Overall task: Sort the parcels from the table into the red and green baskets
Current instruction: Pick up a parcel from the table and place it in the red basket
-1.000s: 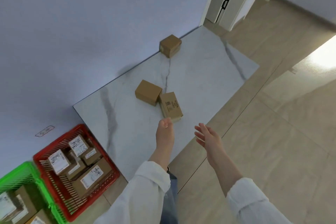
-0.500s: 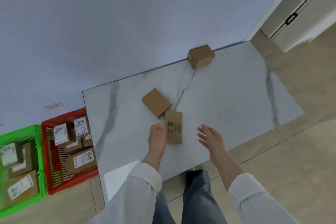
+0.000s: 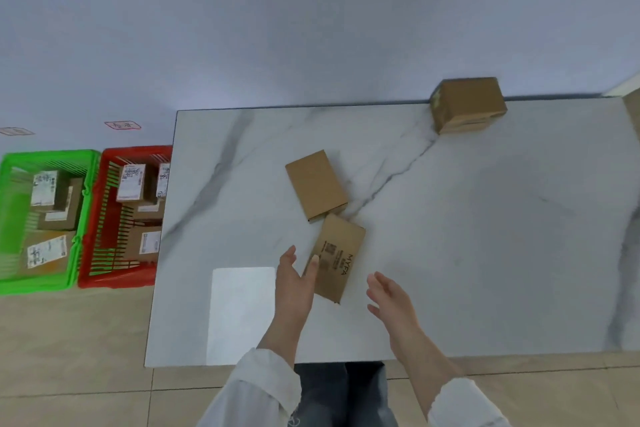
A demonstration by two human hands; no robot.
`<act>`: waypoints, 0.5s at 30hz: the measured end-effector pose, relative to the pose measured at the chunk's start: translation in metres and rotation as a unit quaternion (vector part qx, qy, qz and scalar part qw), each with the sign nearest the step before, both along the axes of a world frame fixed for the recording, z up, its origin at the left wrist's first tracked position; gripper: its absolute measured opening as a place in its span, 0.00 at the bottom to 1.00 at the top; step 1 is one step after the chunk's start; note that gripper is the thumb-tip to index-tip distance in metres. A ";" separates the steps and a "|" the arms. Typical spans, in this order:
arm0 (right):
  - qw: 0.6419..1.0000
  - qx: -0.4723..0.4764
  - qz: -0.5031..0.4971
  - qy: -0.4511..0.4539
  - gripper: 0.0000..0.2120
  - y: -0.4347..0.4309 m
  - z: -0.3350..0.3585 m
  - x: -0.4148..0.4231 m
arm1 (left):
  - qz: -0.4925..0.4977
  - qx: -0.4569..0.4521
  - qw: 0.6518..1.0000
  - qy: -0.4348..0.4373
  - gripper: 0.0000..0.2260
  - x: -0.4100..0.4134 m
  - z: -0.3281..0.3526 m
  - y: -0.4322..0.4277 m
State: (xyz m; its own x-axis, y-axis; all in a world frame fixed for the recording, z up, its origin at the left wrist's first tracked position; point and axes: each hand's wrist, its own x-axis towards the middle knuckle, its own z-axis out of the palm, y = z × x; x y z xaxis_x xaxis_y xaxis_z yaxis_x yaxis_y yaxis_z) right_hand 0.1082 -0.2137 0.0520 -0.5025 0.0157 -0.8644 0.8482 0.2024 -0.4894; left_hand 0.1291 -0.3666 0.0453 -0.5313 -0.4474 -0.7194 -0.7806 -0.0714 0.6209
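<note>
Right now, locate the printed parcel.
Head view, low centre: the printed parcel lies on the table between left hand, thumb touching it, and right hand, beside the plain parcel.

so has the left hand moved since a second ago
Yes. Against the printed parcel, the left hand has gone forward: then its fingertips were at the parcel's near end, now it lies along the left edge, thumb on it.

Wears a loose white long-sleeved top, soft and creased, with a wide plain cuff closing the left sleeve (image 3: 258, 392) at the wrist and the same on the right sleeve (image 3: 462, 404). Below that, blue-grey jeans (image 3: 322, 388), faded in patches. Bare from the cuffs on: left hand (image 3: 294, 282), right hand (image 3: 391, 298).
</note>
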 end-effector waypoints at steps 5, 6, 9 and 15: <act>0.999 -0.043 -0.008 0.015 0.14 -0.026 -0.067 -0.010 | -0.068 0.018 0.997 -0.015 0.24 -0.018 -0.067 -0.009; 0.998 -0.049 -0.009 0.023 0.12 -0.031 -0.072 -0.010 | -0.074 0.032 0.997 -0.002 0.22 -0.017 -0.071 -0.006; 0.998 -0.050 -0.026 0.032 0.19 -0.036 -0.074 -0.003 | -0.076 0.051 0.995 0.037 0.17 -0.006 -0.064 0.008; 0.997 0.035 -0.032 0.061 0.37 -0.015 0.000 -0.002 | -0.149 0.035 0.986 0.073 0.25 0.023 0.004 0.031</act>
